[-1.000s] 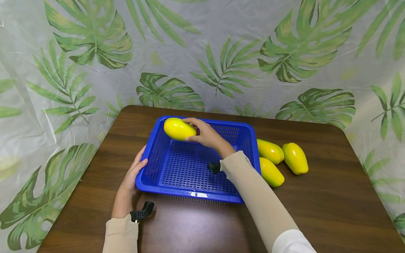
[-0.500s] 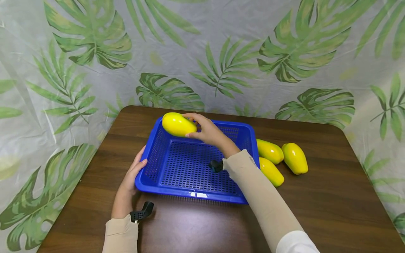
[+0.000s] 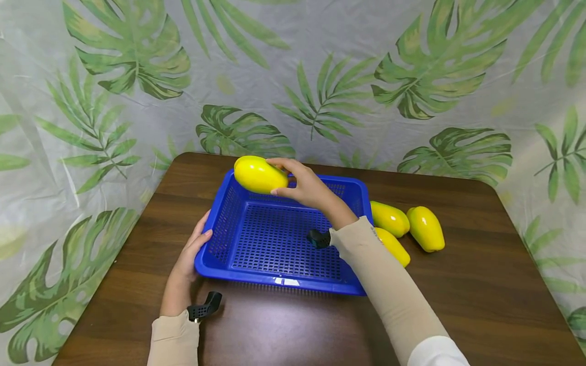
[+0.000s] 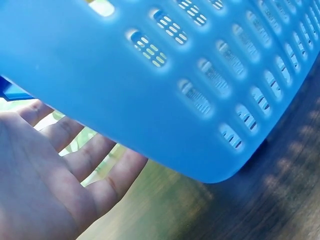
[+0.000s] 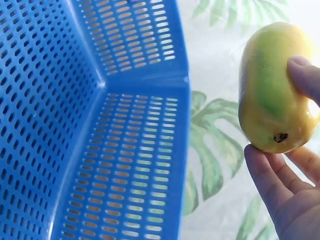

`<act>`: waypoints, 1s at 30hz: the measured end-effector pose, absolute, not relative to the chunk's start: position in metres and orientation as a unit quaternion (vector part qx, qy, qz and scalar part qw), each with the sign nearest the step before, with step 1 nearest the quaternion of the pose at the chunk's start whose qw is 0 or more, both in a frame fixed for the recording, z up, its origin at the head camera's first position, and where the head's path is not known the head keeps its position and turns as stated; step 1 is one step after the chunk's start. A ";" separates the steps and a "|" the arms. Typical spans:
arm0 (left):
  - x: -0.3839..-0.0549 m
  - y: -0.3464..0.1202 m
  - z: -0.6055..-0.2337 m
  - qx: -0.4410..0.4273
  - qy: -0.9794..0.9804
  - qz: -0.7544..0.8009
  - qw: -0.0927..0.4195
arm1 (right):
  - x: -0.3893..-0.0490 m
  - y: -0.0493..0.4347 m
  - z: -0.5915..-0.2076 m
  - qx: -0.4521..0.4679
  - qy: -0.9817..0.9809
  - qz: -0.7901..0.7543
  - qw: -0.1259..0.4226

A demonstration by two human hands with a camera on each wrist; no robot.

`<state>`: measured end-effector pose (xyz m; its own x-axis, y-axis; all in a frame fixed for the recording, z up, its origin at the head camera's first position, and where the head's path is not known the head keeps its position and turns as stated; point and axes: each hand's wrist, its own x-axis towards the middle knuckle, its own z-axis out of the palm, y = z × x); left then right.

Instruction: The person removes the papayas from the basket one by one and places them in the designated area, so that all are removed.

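My right hand (image 3: 304, 184) grips a glossy yellow mango (image 3: 260, 175) above the back left corner of the blue plastic basket (image 3: 280, 281). In the right wrist view the mango (image 5: 272, 90) shows a greenish patch and a dark stem spot, with the thumb on one side and fingers on the other. It hangs apart from the basket's perforated wall (image 5: 142, 80). My left hand (image 3: 185, 259) holds the basket's left side, thumb at the rim. In the left wrist view its fingers (image 4: 92, 155) lie partly behind the basket wall (image 4: 100, 85).
Three more yellow mangoes lie right of the basket: one near its back (image 3: 389, 218), one partly behind my right sleeve (image 3: 394, 246), one farther right (image 3: 426, 229). They rest on a brown wooden table (image 3: 485, 284). A leaf-patterned curtain (image 3: 329, 137) hangs behind the table.
My right hand has raised the mango from inside the basket to above its back left rim, the forearm shifting slightly right. My left hand and the basket have stayed nearly still.
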<state>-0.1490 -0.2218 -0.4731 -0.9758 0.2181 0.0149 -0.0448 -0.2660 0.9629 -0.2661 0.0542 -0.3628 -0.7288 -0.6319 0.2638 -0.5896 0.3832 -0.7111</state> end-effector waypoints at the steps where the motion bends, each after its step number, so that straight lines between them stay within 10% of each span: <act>1: -0.149 -0.222 -0.473 0.074 0.599 0.793 0.083 | -0.265 0.055 -0.362 -0.368 0.831 -0.416 0.024; 30: -0.151 -0.222 -0.475 0.071 0.602 0.791 0.084 | -0.242 0.113 -0.352 -0.365 0.836 -0.409 -0.035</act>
